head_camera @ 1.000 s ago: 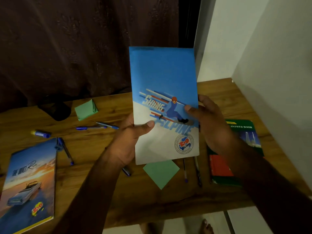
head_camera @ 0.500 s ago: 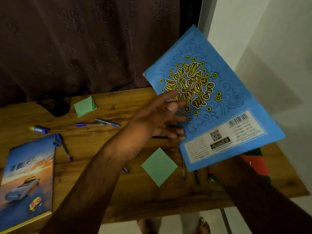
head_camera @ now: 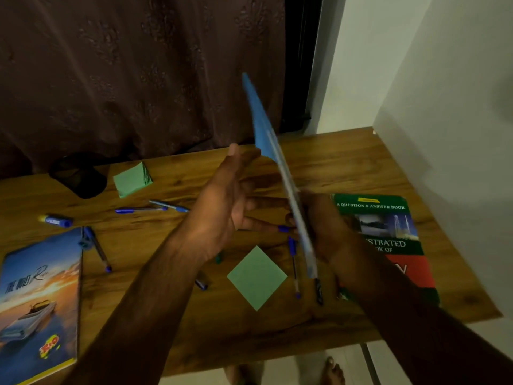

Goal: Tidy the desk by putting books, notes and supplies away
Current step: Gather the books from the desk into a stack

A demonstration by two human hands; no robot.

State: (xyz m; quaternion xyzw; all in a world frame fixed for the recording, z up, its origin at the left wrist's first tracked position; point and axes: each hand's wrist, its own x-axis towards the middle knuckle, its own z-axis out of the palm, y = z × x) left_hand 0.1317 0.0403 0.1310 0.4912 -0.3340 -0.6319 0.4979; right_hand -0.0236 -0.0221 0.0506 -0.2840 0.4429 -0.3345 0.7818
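Hands work above the middle of the brown wooden desk, where the thin blue soft-cover notebook hangs in the air. It is tilted and turned edge-on to the camera, its lower end low over the desk and its top corner leaning back toward the dark curtain. Holding it clear of the desk like this suits carrying it to a pile. My guess is the green-and-red question-and-answer book lying flat just to its right.

The right hand holds the notebook by its lower part. Blur and the cover hide most of its fingers, so the grip looks like a pinch, though I cannot be sure. The left hand is open, fingers straight and slightly spread, palm facing the notebook's left face, just beside it as if to steady it. Both forearms reach in from below.

Lying loose on the desk are a square green paper note, a stack of green notes, blue pens and a sunset-covered notebook at the left edge.
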